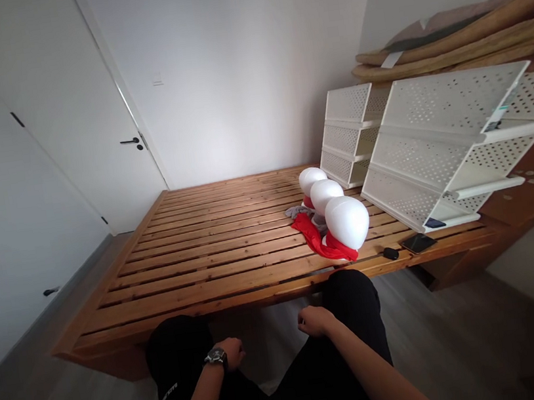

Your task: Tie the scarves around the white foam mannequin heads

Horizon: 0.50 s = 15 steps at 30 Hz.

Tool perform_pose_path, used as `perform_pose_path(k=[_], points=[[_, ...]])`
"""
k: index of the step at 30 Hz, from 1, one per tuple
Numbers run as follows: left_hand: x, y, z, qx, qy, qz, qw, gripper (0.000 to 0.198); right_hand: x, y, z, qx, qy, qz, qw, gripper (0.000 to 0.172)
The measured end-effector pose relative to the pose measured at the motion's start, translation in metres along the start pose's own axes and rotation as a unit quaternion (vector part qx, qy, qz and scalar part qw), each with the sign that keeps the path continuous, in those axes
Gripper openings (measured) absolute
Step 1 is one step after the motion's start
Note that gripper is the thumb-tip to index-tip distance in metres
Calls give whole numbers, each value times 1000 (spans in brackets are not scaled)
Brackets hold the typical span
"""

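Observation:
My left hand (232,352), with a wristwatch (216,358) at its wrist, rests on the inside of my left thigh, its fingers curled closed. Over my right thigh lies my right hand (315,321), loosely curled, with nothing visible in it. Neither hand touches the slatted wooden platform in front of me. On its right side, three white head-shaped forms (348,222) stand in a row going away from me. A red cloth (311,233) wraps round the base of the nearest one and trails left. Grey cloth (297,211) lies beside the farther ones.
White perforated drawer stacks (431,144) stand at the right, with folded padded mats (463,37) on top. A black mouse-like object (390,253) and a dark phone-like slab (419,243) lie near the front edge. A door (57,90) is at left.

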<state>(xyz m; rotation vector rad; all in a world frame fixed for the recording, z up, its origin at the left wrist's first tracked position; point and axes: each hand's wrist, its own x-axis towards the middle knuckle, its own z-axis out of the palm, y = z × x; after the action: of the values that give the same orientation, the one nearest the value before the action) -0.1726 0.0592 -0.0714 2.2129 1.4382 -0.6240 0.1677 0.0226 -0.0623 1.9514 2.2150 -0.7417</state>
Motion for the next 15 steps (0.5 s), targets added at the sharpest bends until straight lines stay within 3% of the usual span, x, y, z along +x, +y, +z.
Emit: perform_pose_path(k=[9, 15], points=[[30, 1, 9, -34, -17, 34, 999, 36, 10, 1, 1, -19, -28, 6, 999, 30], [36, -3, 17, -48, -18, 32, 998, 36, 10, 1, 1, -16, -48, 5, 999, 32]])
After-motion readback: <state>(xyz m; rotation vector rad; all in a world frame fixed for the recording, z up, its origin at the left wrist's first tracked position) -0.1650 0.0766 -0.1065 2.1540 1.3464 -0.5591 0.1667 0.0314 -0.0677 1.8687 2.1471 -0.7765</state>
